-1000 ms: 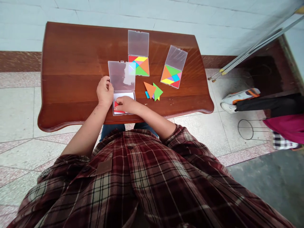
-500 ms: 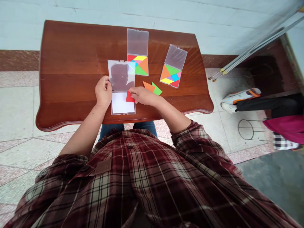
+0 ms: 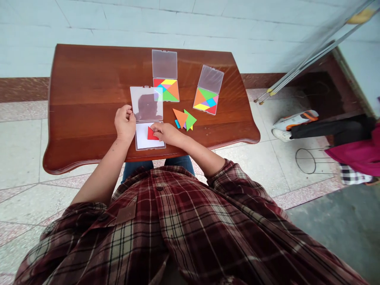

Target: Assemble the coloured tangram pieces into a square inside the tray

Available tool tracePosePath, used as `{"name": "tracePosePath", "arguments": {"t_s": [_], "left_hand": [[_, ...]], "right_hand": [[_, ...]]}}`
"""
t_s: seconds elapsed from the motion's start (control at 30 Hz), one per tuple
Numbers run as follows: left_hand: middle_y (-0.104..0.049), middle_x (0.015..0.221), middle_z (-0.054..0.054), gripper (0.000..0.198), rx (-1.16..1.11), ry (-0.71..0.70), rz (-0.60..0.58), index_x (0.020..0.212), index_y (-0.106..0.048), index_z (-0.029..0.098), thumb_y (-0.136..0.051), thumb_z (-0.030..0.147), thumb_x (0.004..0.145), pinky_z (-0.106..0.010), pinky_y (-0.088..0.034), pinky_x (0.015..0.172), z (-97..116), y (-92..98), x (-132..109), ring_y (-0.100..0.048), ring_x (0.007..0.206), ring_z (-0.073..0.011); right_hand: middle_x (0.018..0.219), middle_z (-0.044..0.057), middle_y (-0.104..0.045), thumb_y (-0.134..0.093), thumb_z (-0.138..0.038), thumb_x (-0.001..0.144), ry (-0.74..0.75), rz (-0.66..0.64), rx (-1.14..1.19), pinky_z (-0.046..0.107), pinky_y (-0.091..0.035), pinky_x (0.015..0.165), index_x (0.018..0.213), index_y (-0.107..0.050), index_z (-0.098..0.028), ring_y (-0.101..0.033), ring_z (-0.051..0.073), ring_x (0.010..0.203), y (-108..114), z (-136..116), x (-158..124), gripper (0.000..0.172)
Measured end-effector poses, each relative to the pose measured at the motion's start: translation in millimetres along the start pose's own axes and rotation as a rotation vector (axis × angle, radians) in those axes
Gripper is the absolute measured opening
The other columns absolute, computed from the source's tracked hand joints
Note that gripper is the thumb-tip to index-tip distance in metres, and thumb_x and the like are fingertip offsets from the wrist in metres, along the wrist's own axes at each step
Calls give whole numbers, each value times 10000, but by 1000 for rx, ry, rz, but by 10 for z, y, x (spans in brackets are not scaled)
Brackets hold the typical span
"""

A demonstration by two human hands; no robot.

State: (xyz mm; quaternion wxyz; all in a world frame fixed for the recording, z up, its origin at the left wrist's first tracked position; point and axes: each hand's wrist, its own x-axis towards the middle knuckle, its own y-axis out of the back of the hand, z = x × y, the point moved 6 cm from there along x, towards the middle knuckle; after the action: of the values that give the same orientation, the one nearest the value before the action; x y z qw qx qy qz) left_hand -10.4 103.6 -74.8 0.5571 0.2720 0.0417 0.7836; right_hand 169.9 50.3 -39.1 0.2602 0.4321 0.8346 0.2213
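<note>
A clear plastic tangram case [image 3: 146, 103] stands open near the table's front edge, its lid tilted up and a white sheet [image 3: 142, 136] in its base. My left hand [image 3: 124, 124] is at the lid's left edge, fingers curled against it. Over the white base, my right hand [image 3: 166, 133] pinches a red tangram piece [image 3: 151, 134], its fingertips covering part of it. To the right lies a small pile with an orange triangle [image 3: 179, 117] and a green triangle [image 3: 190, 118]. Blue, purple and yellow bits show from under them.
Behind lies an open tangram case [image 3: 171, 90] filled with coloured pieces, partly seen through the raised lid. Another filled case [image 3: 206, 99] lies at the right. The wooden table [image 3: 89, 103] backs onto a wall. A seated person's leg [image 3: 314, 128] and crutches [image 3: 299, 67] are at right.
My right hand has carried the red piece leftward, further over the white base. The blue, purple and yellow bits in the pile now show. My left hand stays by the lid; the view has shifted.
</note>
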Motion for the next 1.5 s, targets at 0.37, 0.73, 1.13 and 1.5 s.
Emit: {"name": "tracePosePath", "arguments": {"t_s": [0.37, 0.73, 1.13, 1.5], "left_hand": [[-602, 1137, -116, 375, 344, -18, -148, 1157, -609, 162, -504, 193, 799, -360, -538, 904, 288, 313, -372, -637, 895, -188], [-623, 1242, -154, 371, 487, -203, -330, 1159, -623, 140, -452, 306, 875, -437, -421, 1063, 506, 421, -905, -562, 1161, -280], [-603, 1263, -189, 435, 455, -180, -307, 1260, -557, 120, -423, 333, 905, -470, -403, 1052, 468, 402, -987, -548, 1179, -310], [-607, 1251, -181, 402, 469, -181, -323, 1235, -569, 125, -418, 296, 903, -447, -411, 1032, 527, 402, -1000, -554, 1157, -301]], "right_hand": [[724, -44, -564, -467, -145, 843, 37, 195, 260, 257, -433, 709, 945, -559, -186, -510, 101, 640, 76, 180, -7, 143], [607, -109, -501, -473, -108, 825, -110, 338, 521, 208, -462, 529, 1176, -504, -227, -532, 82, 512, 160, 330, -178, 372], [944, 20, -725, -562, -169, 882, -104, 454, 70, 299, -514, 796, 1035, -602, -202, -680, 164, 857, 101, 290, -204, 162], [1088, 91, -719, -441, -310, 1006, -64, 365, -519, 279, -467, 815, 1204, -663, -185, -654, 208, 993, -6, 130, -385, 322]]}}
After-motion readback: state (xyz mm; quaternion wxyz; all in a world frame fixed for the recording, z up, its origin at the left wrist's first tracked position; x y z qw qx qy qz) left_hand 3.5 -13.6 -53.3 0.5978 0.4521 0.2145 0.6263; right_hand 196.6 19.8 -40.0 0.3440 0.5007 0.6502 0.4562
